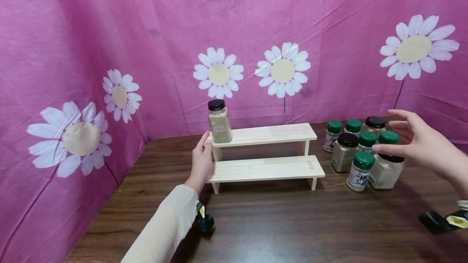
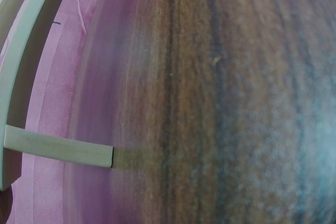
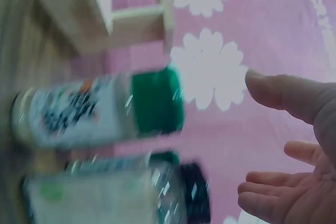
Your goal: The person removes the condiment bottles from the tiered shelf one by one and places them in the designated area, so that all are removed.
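Observation:
At the left end of a two-step wooden rack, my left hand rests against its side, fingers fairly straight and pointing up. A square jar of pale powder with a black lid stands upright on the upper step, just above those fingertips. My right hand is over the group of spice jars at the right, thumb and fingers spread with nothing between them. Closest below it are a wide black-lidded jar and a green-lidded spice bottle. In the right wrist view the green-lidded bottle is blurred, apart from my thumb.
More jars stand close together at the right: a dark-lidded jar, a green-lidded bottle and several others. The brown wooden table runs back to a pink cloth printed with white daisies.

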The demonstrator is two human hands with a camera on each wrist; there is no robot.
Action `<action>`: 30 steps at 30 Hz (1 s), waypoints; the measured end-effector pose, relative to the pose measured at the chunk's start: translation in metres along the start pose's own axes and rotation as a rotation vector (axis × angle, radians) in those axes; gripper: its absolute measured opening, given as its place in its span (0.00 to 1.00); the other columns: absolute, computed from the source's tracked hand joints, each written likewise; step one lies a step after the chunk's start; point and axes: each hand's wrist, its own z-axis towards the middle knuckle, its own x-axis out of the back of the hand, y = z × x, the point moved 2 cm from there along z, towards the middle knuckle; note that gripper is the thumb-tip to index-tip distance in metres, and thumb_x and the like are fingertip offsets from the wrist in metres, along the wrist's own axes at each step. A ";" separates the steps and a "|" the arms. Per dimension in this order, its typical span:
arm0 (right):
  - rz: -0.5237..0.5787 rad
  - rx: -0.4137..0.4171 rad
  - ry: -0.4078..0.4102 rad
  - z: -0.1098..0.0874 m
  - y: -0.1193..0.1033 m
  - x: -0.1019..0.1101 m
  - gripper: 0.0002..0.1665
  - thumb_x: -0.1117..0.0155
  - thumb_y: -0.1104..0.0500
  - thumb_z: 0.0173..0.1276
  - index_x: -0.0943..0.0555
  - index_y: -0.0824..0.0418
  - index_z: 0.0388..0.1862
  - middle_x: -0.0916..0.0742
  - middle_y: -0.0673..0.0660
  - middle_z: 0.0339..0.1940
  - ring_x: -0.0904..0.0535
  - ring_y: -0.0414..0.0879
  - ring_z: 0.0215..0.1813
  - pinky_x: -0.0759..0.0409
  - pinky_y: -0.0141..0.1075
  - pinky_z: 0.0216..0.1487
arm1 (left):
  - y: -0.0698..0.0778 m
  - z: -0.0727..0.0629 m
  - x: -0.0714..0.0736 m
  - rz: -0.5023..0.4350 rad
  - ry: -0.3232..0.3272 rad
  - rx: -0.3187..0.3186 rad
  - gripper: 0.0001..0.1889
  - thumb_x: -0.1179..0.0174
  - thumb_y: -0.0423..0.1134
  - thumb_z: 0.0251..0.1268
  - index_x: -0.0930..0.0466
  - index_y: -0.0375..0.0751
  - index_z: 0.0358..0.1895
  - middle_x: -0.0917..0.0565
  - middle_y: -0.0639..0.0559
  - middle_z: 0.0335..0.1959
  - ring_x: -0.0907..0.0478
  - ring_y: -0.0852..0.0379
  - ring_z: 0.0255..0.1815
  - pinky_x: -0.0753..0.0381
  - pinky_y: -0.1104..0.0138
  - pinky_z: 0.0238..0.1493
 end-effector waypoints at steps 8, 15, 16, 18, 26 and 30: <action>0.104 0.002 -0.017 0.020 -0.042 -0.010 0.54 0.35 0.55 0.61 0.59 0.57 0.75 0.41 0.75 0.69 0.47 0.68 0.68 0.40 0.06 0.42 | 0.002 -0.001 -0.002 0.005 -0.002 -0.005 0.22 0.58 0.34 0.71 0.36 0.43 0.67 0.35 0.43 0.67 0.39 0.51 0.66 0.37 0.60 0.67; 0.167 0.019 -0.067 0.037 -0.077 -0.028 0.53 0.34 0.53 0.61 0.56 0.57 0.74 0.37 0.71 0.69 0.40 0.64 0.67 0.28 0.29 0.58 | 0.001 0.000 -0.003 -0.021 -0.005 -0.006 0.23 0.58 0.33 0.71 0.37 0.42 0.68 0.36 0.43 0.68 0.39 0.51 0.66 0.36 0.60 0.67; 0.182 0.021 -0.074 0.038 -0.082 -0.031 0.53 0.34 0.54 0.60 0.56 0.57 0.74 0.37 0.70 0.69 0.40 0.64 0.67 0.29 0.37 0.62 | 0.000 0.000 -0.003 -0.023 -0.005 -0.004 0.22 0.58 0.33 0.71 0.37 0.42 0.68 0.36 0.43 0.68 0.39 0.51 0.66 0.36 0.60 0.67; 0.212 0.028 -0.088 0.041 -0.093 -0.038 0.53 0.33 0.54 0.60 0.56 0.57 0.74 0.37 0.70 0.69 0.41 0.64 0.68 0.36 0.54 0.65 | 0.000 0.001 -0.003 -0.019 -0.003 -0.004 0.22 0.58 0.34 0.71 0.37 0.43 0.68 0.36 0.43 0.68 0.39 0.52 0.66 0.36 0.61 0.67; 0.322 0.087 -0.090 0.050 -0.134 -0.066 0.50 0.31 0.54 0.58 0.50 0.58 0.72 0.35 0.68 0.68 0.41 0.60 0.69 0.39 0.55 0.67 | 0.001 0.002 -0.001 -0.030 0.001 -0.014 0.23 0.58 0.32 0.70 0.36 0.41 0.67 0.35 0.41 0.67 0.37 0.51 0.65 0.35 0.60 0.66; 0.348 0.124 -0.090 0.056 -0.147 -0.083 0.49 0.31 0.53 0.57 0.47 0.58 0.72 0.33 0.67 0.67 0.39 0.60 0.68 0.38 0.53 0.67 | 0.000 0.001 -0.001 -0.029 0.000 -0.007 0.22 0.58 0.33 0.71 0.36 0.41 0.67 0.35 0.42 0.67 0.37 0.51 0.65 0.35 0.61 0.66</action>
